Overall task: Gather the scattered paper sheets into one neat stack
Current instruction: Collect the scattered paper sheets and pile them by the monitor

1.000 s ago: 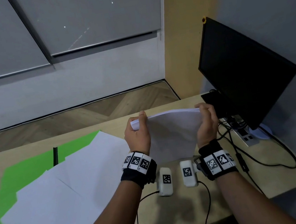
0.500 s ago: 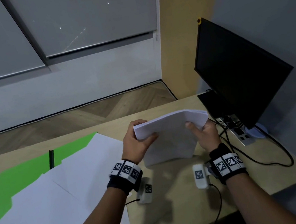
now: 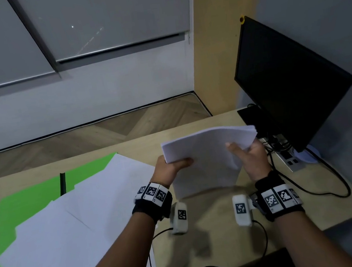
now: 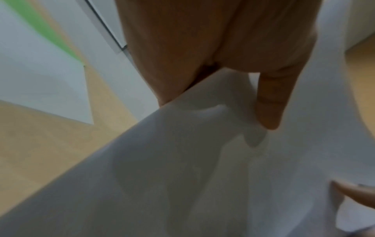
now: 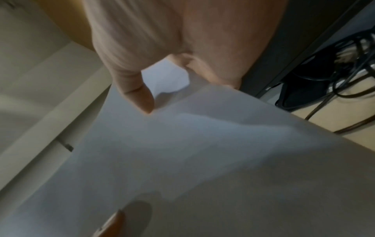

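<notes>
Stack [image 3: 206, 158] tilted flatter than second ago; my left hand [image 3: 171, 168] and right hand [image 3: 250, 156] both pinching it; loose sheets [image 3: 74, 221] remain on table [image 3: 218, 225]

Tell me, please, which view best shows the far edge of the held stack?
The head view: the stack shows whole, its layered far edge running between left hand and right hand. Both wrist views show only blurred near paper under each thumb, with that edge out of sight.
</notes>
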A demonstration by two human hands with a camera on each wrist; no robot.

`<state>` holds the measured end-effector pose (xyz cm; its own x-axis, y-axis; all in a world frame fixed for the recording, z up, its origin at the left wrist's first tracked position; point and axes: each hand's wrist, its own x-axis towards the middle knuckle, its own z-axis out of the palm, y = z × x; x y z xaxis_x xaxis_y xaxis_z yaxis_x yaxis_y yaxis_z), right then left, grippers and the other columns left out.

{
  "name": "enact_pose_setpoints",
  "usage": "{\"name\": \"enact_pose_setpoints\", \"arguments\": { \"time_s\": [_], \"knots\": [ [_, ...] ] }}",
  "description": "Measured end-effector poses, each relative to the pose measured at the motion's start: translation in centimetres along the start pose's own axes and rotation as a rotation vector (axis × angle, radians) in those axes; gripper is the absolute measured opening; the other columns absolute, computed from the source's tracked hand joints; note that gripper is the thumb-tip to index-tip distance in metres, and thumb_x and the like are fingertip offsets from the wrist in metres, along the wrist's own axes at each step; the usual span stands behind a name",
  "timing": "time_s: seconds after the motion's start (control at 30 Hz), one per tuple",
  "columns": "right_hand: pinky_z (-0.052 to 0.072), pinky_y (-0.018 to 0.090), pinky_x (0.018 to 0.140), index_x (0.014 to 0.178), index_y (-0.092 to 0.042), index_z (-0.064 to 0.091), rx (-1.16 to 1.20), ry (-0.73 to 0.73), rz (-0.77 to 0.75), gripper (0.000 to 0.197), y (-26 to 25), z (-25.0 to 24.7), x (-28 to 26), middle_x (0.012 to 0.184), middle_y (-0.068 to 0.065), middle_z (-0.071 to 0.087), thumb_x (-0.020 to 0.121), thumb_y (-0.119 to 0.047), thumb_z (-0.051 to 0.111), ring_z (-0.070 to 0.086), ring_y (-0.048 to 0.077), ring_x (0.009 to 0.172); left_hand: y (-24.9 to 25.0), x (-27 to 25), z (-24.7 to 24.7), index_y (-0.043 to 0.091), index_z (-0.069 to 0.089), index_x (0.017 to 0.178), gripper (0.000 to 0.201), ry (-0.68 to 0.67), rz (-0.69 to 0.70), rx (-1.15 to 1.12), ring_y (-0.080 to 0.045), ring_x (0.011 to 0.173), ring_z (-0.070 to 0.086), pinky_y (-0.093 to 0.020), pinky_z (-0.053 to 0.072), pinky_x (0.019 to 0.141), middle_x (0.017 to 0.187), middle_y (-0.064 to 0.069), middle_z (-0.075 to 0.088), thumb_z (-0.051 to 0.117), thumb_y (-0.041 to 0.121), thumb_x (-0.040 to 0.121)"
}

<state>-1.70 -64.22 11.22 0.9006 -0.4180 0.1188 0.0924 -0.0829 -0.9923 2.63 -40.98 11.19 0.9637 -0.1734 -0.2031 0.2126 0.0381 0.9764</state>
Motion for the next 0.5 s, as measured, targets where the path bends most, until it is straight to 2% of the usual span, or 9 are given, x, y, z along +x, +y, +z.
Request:
{"name": "enact_pose_setpoints", "arguments": {
  "time_s": [0.07,0.13,0.3,0.4,0.5],
  "knots": [
    [0.051,0.029,0.070,0.106,-0.008,0.067,0.003,0.007,0.096,0.048,1.0,0.0,-0.3,0.092,0.005,0.072,0.066,-0.034,0.075,0.069,0.024,0.090,-1.2,-0.2,0.2,0.011,0.076,0.090,0.031,-0.009,-0.056,-0.023,-0.026,0.091,0.071,-0.035,0.057,0.080,0.096,-0.012,0.076,0.088,0.011,0.061],
    [0.050,0.029,0.069,0.099,-0.011,0.069,0.003,0.024,0.130,0.040,1.2,-0.1,-0.1,0.088,0.004,0.072,0.064,-0.031,0.071,0.068,0.024,0.086,-1.7,-0.1,0.2,0.012,0.077,0.091,0.030,-0.012,-0.062,-0.009,-0.025,0.092,0.072,-0.036,0.057,0.081,0.097,-0.010,0.076,0.088,0.015,0.063],
    [0.051,0.032,0.070,0.093,-0.018,0.067,0.035,0.039,0.177,0.020,2.0,0.2,-0.1,0.087,0.003,0.072,0.073,-0.020,0.069,0.068,0.023,0.085,-3.2,-0.6,0.0,0.016,0.075,0.089,0.018,0.007,-0.019,0.109,-0.015,0.083,0.072,-0.027,0.057,0.071,0.091,-0.003,0.076,0.085,0.017,0.075],
    [0.049,0.029,0.068,0.097,-0.018,0.064,0.007,0.010,0.243,0.015,3.1,0.5,-0.5,0.091,0.004,0.071,0.082,-0.015,0.067,0.068,0.028,0.092,-4.5,-0.7,-0.1,0.021,0.075,0.088,0.021,0.003,-0.032,0.224,-0.014,0.086,0.072,-0.030,0.058,0.076,0.093,-0.001,0.076,0.087,0.027,0.073],
    [0.054,0.032,0.073,0.104,-0.020,0.064,-0.045,0.013,0.246,0.019,2.8,0.4,0.0,0.095,-0.001,0.072,0.086,-0.016,0.068,0.069,0.022,0.092,-3.6,-0.5,0.0,0.014,0.077,0.087,0.025,0.012,-0.070,0.162,-0.020,0.085,0.073,-0.036,0.059,0.080,0.089,-0.003,0.077,0.089,0.023,0.067]
  ]
}}
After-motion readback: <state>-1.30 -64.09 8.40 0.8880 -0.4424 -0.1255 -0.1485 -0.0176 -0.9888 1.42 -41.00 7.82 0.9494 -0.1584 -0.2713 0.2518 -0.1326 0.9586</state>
